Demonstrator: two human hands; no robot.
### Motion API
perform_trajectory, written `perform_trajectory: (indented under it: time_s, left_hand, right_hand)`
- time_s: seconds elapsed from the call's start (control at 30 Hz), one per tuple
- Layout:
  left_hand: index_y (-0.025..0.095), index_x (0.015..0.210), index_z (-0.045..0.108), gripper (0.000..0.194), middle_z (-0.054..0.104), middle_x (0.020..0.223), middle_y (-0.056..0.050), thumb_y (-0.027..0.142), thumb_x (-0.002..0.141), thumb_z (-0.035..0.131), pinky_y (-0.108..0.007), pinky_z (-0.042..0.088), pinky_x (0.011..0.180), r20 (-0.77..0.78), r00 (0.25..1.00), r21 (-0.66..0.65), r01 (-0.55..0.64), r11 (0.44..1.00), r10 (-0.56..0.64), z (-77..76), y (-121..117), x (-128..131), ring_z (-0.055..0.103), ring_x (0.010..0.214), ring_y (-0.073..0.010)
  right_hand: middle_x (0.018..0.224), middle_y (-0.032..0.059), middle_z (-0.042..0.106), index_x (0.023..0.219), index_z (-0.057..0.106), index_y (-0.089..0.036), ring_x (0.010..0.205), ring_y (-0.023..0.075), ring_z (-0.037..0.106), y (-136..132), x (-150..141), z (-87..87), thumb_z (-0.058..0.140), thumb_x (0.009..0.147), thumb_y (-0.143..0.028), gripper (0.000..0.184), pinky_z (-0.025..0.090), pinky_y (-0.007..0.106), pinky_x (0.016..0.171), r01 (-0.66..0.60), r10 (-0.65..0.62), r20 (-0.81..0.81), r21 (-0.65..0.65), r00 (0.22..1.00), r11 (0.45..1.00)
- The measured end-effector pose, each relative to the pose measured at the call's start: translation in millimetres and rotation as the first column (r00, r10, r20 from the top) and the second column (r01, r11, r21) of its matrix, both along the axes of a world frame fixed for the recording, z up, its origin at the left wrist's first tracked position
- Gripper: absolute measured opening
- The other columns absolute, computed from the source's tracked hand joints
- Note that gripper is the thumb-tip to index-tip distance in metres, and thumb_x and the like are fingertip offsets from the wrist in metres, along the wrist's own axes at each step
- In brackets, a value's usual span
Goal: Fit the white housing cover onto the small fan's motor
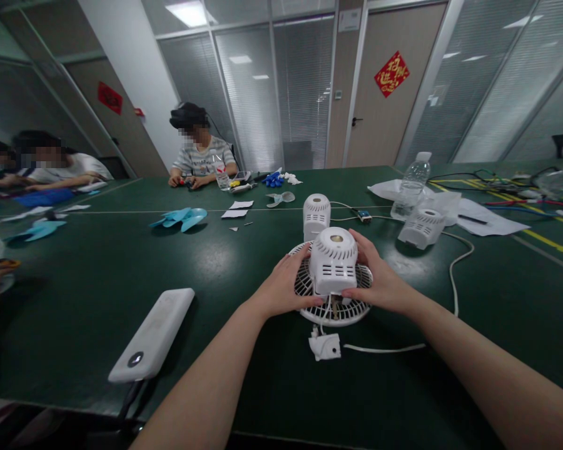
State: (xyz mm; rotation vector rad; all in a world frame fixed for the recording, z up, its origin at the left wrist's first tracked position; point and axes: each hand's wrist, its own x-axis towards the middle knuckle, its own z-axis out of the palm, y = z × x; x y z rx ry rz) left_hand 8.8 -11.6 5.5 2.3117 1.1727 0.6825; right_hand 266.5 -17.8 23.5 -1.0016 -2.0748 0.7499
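Between my two hands is a white slotted fan motor cover [334,259], standing over a round white fan grille [340,315] that lies on the green table. My left hand [288,281] grips the cover's left side, thumb low at the front. On the right side my right hand [375,275] holds it the same way, fingers behind and thumb at the lower edge. Thin wires hang from under the cover to a small white switch piece [325,347] in front of the grille. A second white motor cover [316,215] stands just behind.
At the right are another white housing [422,228], a clear bottle [411,184], paper sheets and a white cable [453,275]. A white power bank [152,334] lies front left. Blue fan blades [181,217] lie beyond it. Other people sit across and at the left.
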Motion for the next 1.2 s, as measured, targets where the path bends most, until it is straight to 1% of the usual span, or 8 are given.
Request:
perform_trajectory:
  time_s: [0.13, 0.27, 0.4, 0.5, 0.67, 0.83, 1.0, 1.2]
  left_hand:
    - [0.030, 0.152, 0.003, 0.114, 0.027, 0.156, -0.011, 0.058, 0.066, 0.073, -0.063, 0.022, 0.114, -0.009, 1.000, -0.001, -0.004, 1.000, 0.004, 0.2, -0.2, -0.9, 0.027, 0.141, -0.0379]
    - [0.029, 0.152, 0.004, 0.113, 0.025, 0.156, -0.011, 0.059, 0.066, 0.072, -0.062, 0.022, 0.114, -0.015, 1.000, 0.009, -0.006, 1.000, 0.006, -1.0, 0.0, -1.5, 0.027, 0.141, -0.0370]
    - [0.026, 0.151, 0.004, 0.114, 0.025, 0.156, -0.012, 0.058, 0.067, 0.073, -0.059, 0.019, 0.117, -0.011, 1.000, 0.043, 0.017, 0.999, -0.016, -2.2, 1.2, -1.3, 0.027, 0.141, -0.0347]
    - [0.026, 0.151, 0.004, 0.114, 0.025, 0.156, -0.011, 0.058, 0.066, 0.073, -0.058, 0.019, 0.117, -0.010, 1.000, 0.041, 0.019, 0.999, -0.018, -1.6, 1.5, -1.0, 0.027, 0.142, -0.0341]
    - [0.027, 0.151, 0.006, 0.113, 0.026, 0.156, -0.011, 0.058, 0.066, 0.073, -0.059, 0.020, 0.116, -0.003, 1.000, 0.029, 0.016, 0.999, -0.016, 0.2, 0.3, -1.0, 0.027, 0.141, -0.0349]
    - [0.028, 0.152, 0.006, 0.113, 0.025, 0.156, -0.011, 0.057, 0.066, 0.074, -0.060, 0.022, 0.115, 0.005, 1.000, 0.018, 0.000, 1.000, 0.000, -0.3, -0.1, -0.6, 0.027, 0.141, -0.0364]
    - [0.028, 0.151, 0.007, 0.112, 0.025, 0.156, -0.011, 0.056, 0.066, 0.074, -0.062, 0.022, 0.114, 0.011, 1.000, 0.010, 0.001, 1.000, -0.001, -1.1, 0.0, -0.4, 0.027, 0.141, -0.0372]
    - [0.027, 0.151, 0.013, 0.106, 0.028, 0.155, -0.012, 0.057, 0.067, 0.072, -0.063, 0.023, 0.113, 0.001, 1.000, 0.019, 0.002, 1.000, -0.002, -0.9, -0.6, -1.1, 0.028, 0.140, -0.0372]
  right_hand:
    - [0.153, 0.0081, 0.030, 0.151, 0.004, -0.034, 0.132, 0.0321, 0.042, 0.2, -0.1, 1.4, 0.080, 0.068, -0.039, 0.112, 0.036, 0.055, 0.110, -0.008, 0.009, 0.018, -0.012, 1.000, 1.000]
    - [0.152, 0.0086, 0.031, 0.150, 0.003, -0.034, 0.132, 0.0326, 0.043, 1.4, -0.6, 2.3, 0.079, 0.069, -0.036, 0.112, 0.035, 0.056, 0.111, -0.017, 0.019, 0.034, -0.034, 0.999, 0.999]
    - [0.151, 0.0087, 0.032, 0.150, 0.002, -0.034, 0.132, 0.0323, 0.043, 3.9, 1.0, 1.8, 0.080, 0.068, -0.034, 0.113, 0.035, 0.056, 0.111, -0.066, 0.066, -0.006, -0.032, 0.998, 0.997]
    - [0.151, 0.0082, 0.031, 0.150, 0.005, -0.035, 0.132, 0.0331, 0.042, 5.0, 3.2, 1.7, 0.081, 0.068, -0.034, 0.111, 0.037, 0.056, 0.110, -0.080, 0.079, -0.020, -0.055, 0.997, 0.995]
    - [0.152, 0.0073, 0.029, 0.149, 0.002, -0.038, 0.134, 0.0342, 0.039, 4.2, 2.7, 0.9, 0.080, 0.069, -0.035, 0.112, 0.033, 0.058, 0.111, -0.063, 0.062, -0.009, -0.076, 0.998, 0.995]
    - [0.154, 0.0075, 0.025, 0.150, -0.002, -0.037, 0.135, 0.0344, 0.036, 2.7, -0.4, -0.5, 0.079, 0.070, -0.037, 0.114, 0.029, 0.058, 0.113, -0.043, 0.045, 0.026, -0.055, 0.999, 0.998]
    - [0.153, 0.0071, 0.027, 0.150, -0.003, -0.038, 0.133, 0.0343, 0.039, 2.8, 0.2, -1.3, 0.080, 0.069, -0.039, 0.116, 0.031, 0.058, 0.111, -0.018, 0.020, 0.040, -0.046, 0.999, 0.999]
    - [0.154, 0.0070, 0.026, 0.151, -0.004, -0.037, 0.133, 0.0337, 0.040, 0.6, -0.8, 1.6, 0.079, 0.069, -0.040, 0.116, 0.034, 0.057, 0.111, 0.004, -0.001, 0.081, -0.038, 0.997, 0.999]
